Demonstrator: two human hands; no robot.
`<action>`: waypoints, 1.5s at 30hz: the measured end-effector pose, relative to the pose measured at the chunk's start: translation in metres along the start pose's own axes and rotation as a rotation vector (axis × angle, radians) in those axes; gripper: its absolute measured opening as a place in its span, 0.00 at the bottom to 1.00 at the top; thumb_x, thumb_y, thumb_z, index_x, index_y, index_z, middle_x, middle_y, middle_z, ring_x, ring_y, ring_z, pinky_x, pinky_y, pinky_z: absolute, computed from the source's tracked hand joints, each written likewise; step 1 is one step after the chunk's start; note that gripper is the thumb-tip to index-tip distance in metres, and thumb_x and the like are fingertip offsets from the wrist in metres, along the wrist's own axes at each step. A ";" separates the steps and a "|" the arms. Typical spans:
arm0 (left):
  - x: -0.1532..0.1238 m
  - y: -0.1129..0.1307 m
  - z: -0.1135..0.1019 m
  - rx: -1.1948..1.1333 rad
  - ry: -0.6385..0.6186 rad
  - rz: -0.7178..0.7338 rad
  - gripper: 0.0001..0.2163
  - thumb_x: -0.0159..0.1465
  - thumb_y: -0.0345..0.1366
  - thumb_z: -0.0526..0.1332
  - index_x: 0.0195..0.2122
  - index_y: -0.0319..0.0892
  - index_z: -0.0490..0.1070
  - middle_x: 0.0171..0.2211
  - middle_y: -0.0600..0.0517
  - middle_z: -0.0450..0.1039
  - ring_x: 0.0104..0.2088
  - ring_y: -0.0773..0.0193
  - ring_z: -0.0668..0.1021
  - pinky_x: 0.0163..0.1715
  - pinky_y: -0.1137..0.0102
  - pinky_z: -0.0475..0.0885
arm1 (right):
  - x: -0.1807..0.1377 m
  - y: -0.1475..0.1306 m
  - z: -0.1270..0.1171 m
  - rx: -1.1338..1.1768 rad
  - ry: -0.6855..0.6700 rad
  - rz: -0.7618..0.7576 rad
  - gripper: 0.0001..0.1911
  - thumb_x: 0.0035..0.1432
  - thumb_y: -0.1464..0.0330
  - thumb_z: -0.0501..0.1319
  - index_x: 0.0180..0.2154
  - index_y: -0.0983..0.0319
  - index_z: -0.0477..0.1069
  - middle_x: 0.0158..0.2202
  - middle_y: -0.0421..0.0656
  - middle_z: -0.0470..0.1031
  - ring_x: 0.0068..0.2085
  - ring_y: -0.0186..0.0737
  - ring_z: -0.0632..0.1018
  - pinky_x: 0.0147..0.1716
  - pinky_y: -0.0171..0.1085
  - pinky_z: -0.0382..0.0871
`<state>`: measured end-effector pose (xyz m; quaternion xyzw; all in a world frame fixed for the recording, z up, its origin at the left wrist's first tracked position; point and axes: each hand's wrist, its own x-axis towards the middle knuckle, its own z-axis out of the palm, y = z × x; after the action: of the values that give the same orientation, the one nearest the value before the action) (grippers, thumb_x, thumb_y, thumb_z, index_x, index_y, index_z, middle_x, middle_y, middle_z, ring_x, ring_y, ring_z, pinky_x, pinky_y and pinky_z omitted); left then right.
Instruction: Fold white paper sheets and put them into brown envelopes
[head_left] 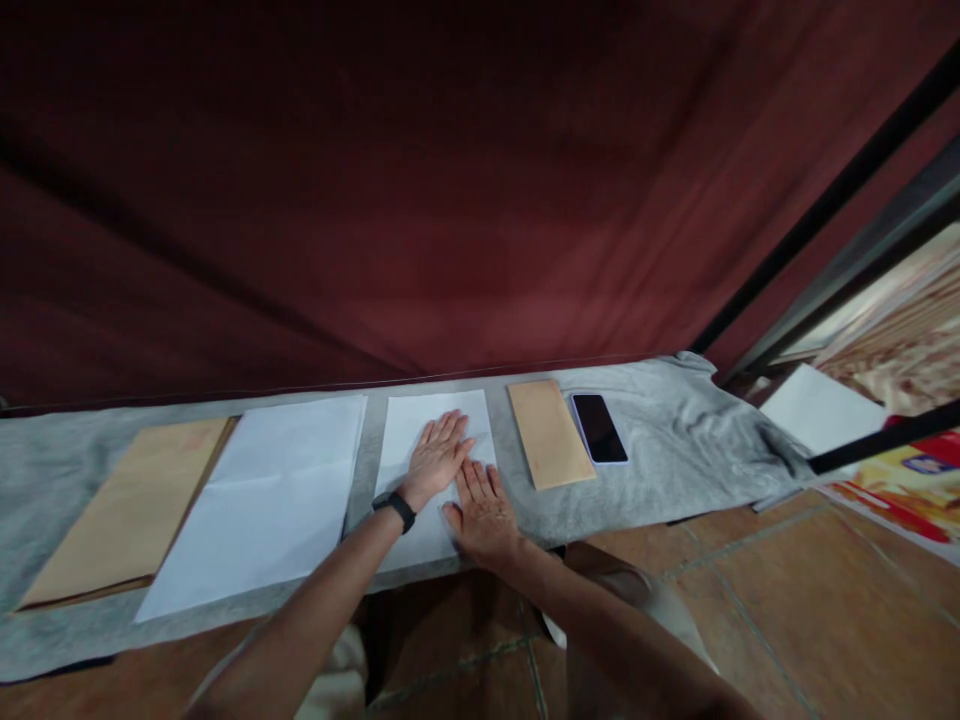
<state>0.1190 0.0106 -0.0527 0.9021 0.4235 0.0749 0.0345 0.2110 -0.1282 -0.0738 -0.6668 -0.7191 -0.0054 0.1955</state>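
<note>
A white sheet of paper (409, 425) lies flat on the grey cloth right in front of me. My left hand (439, 455), with a black band on the wrist, presses flat on its middle, fingers stretched out. Just nearer and to the right, my right hand (484, 515) rests flat over the sheet's right edge, its fingers extended and its fingertips close to my left hand. Neither hand grips anything. Part of the sheet is hidden under both hands.
Left of the sheet lie larger white papers (277, 490) and brown envelopes (135, 500). To the right are a small brown envelope (549, 435) and a phone (599, 428). A grey cloth (675, 430) covers the narrow surface; a dark red curtain (480, 250) hangs behind it.
</note>
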 end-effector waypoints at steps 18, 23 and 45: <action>-0.054 -0.009 -0.001 0.052 0.108 0.023 0.26 0.74 0.43 0.43 0.70 0.42 0.59 0.71 0.43 0.54 0.72 0.50 0.55 0.70 0.49 0.49 | 0.006 0.007 -0.008 0.017 0.009 0.012 0.30 0.73 0.61 0.48 0.68 0.69 0.57 0.71 0.51 0.57 0.71 0.47 0.59 0.70 0.48 0.50; -0.098 0.001 0.002 0.050 0.089 0.072 0.25 0.74 0.43 0.45 0.70 0.44 0.58 0.71 0.45 0.55 0.72 0.51 0.57 0.69 0.49 0.51 | 0.012 0.014 -0.013 0.006 -0.002 0.019 0.28 0.73 0.63 0.48 0.69 0.69 0.57 0.71 0.50 0.56 0.71 0.45 0.60 0.70 0.46 0.51; -0.209 0.001 -0.017 0.072 0.139 0.089 0.35 0.71 0.51 0.52 0.73 0.36 0.47 0.71 0.36 0.54 0.70 0.49 0.60 0.67 0.54 0.62 | 0.020 0.033 -0.009 -0.010 -0.072 0.090 0.31 0.72 0.61 0.48 0.70 0.69 0.53 0.72 0.51 0.52 0.71 0.49 0.58 0.70 0.50 0.49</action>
<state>-0.0144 -0.1507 -0.0577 0.9133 0.3868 0.1236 -0.0310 0.2449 -0.1076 -0.0676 -0.6992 -0.6949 0.0238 0.1664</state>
